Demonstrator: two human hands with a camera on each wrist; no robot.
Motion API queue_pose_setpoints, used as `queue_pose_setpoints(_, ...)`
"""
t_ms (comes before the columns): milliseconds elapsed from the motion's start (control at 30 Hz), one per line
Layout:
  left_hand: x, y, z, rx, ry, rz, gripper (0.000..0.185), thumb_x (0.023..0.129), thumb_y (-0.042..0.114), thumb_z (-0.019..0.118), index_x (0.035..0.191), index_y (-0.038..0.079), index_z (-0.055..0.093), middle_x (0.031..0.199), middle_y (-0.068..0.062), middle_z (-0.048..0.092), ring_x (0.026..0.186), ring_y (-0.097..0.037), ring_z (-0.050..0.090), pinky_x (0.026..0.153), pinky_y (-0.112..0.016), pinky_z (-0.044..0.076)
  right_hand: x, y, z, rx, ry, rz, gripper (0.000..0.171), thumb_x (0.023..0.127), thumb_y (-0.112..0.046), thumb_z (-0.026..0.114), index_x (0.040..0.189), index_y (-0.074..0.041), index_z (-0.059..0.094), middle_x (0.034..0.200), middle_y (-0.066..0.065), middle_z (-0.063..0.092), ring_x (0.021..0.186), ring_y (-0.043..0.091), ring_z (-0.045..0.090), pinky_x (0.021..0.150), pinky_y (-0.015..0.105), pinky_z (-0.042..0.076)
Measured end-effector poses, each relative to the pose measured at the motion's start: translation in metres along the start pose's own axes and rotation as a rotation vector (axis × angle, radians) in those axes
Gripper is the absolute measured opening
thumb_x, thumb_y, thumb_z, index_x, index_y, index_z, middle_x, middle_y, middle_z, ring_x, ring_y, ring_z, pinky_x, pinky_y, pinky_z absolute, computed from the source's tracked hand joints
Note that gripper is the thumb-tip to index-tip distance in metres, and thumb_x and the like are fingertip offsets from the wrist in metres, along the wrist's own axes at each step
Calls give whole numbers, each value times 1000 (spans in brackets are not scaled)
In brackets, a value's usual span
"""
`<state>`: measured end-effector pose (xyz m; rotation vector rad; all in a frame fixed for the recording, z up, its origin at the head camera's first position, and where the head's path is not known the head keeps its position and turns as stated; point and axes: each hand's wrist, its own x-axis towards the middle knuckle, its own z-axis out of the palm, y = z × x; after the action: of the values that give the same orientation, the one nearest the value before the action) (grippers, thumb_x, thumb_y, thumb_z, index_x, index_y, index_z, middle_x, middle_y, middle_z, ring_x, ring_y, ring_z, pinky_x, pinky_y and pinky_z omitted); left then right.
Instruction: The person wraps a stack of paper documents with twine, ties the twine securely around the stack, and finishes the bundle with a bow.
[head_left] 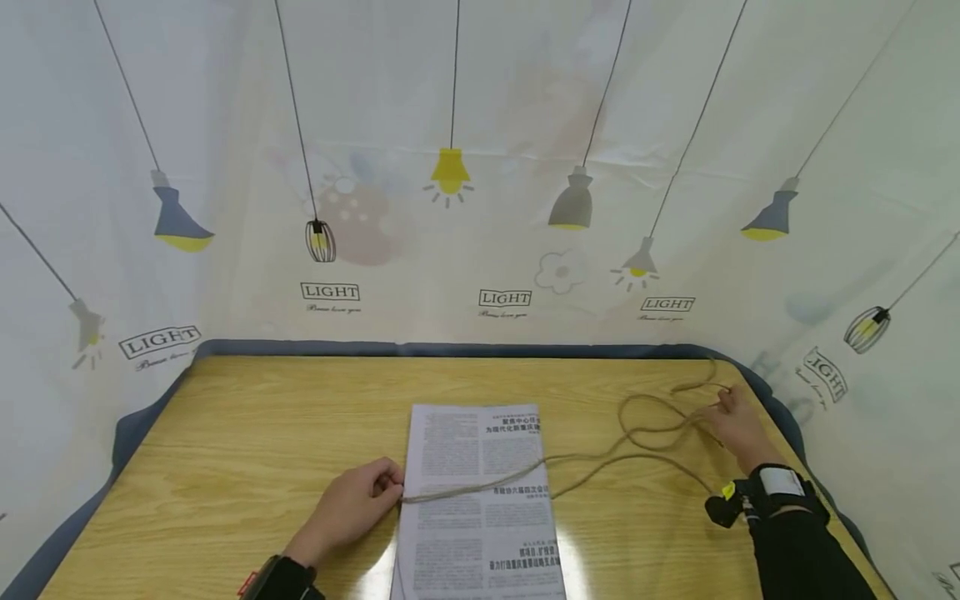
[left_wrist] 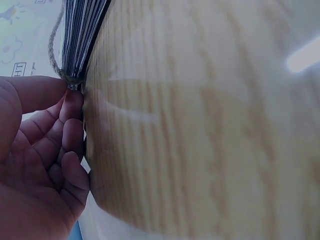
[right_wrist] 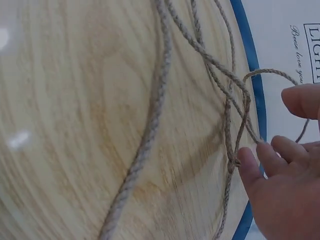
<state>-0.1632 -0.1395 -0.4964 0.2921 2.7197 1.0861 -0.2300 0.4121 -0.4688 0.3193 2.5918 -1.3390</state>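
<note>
Left hand: the left hand (head_left: 352, 504) lies at the left edge of the stack of printed newspaper sheets (head_left: 480, 500); thumb and fingers (left_wrist: 72, 107) are curled and pinch the thin brown twisted twine (head_left: 480, 486) against that edge.
Right hand: the right hand (head_left: 735, 425) rests on the table near its far right corner; the fingers (right_wrist: 250, 165) are loosely bent and touch the twine loops; whether they clamp a strand cannot be determined.
Twine: the twine runs from the left hand's pinch across the top of the newspaper stack towards the right, then spreads into several loose loops on the table that reach the right hand. In the left wrist view a strand wraps round the stack edge.
Newspaper stack: flat on the table, near the front edge, between the two hands.
Table: light wooden table with a glossy top (head_left: 262, 433), edged in blue.
Backdrop: white curtain printed with hanging lamps and the word LIGHT (head_left: 450, 175) behind and beside the table.
Wrists: each carries a dark strap-mounted device (head_left: 776, 483).
</note>
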Motion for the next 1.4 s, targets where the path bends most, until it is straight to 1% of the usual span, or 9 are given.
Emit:
queue_pose_setpoints(133,1,1,1,5,1,-10,8,94,27,64,95,20,64,79,12,60,68,-5,51,64,-21,40,-4,4,8,-92,39,-62,88,104,-29,43,147,3,-28,153,39,14,138,56,24,107,64,31)
queue_pose_setpoints(267,2,-1,2,7,0,-11,9,94,29,64,95,20,64,80,12,60,69,-5,51,65,-21,40,-11,7,16,-256,207,-151,73,101,-18,45,150,10,-1,119,38,57,90,46,62,71,47,51)
queue_pose_setpoints(333,2,-1,2,5,-7,-9,7,94,28,63,95,21,64,80,11,60,70,-6,51,65,-22,40,-17,5,19,-336,279,-195,58,99,-14,46,144,12,20,93,30,63,62,31,58,52,36,44)
queue_pose_setpoints(400,2,-2,1,-2,-15,-9,6,95,27,63,95,21,64,81,11,60,70,-7,51,65,-22,40,-24,3,22,-403,284,-239,41,98,-13,48,131,10,38,83,20,62,56,19,51,49,31,38)
queue_pose_setpoints(500,2,-2,-1,-18,-24,-10,4,95,26,62,96,22,64,82,10,61,72,-8,51,66,-22,40,-34,1,26,-486,170,-272,21,98,-13,52,110,3,54,82,11,59,62,15,48,55,30,38)
queue_pose_setpoints(633,3,0,-4,-65,-23,-16,3,95,22,62,98,21,64,84,7,61,73,-10,51,66,-23,40,-46,3,33,-529,-19,-256,20,95,-23,63,103,-5,62,89,5,60,76,15,52,67,34,43)
queue_pose_setpoints(900,5,3,-7,-107,21,-26,4,95,16,61,99,17,64,88,5,61,78,-10,52,69,-23,43,-73,5,44,-580,-103,-214,11,92,-13,63,83,-12,57,72,-3,53,63,11,46,60,28,37)
queue_pose_setpoints(1200,12,19,-9,-108,94,8,9,96,12,59,103,14,64,90,2,60,68,-11,49,62,-24,42,-106,-30,52,-305,-432,-302,17,98,-23,57,91,-7,59,68,-1,55,54,4,47,52,24,41)
queue_pose_setpoints(1400,11,54,-4,-102,5,199,13,98,13,58,107,18,66,88,7,59,67,-7,50,60,-22,44,-126,-62,69,-148,-631,-388,22,102,-26,52,97,-7,62,65,-5,58,52,1,50,50,22,43)
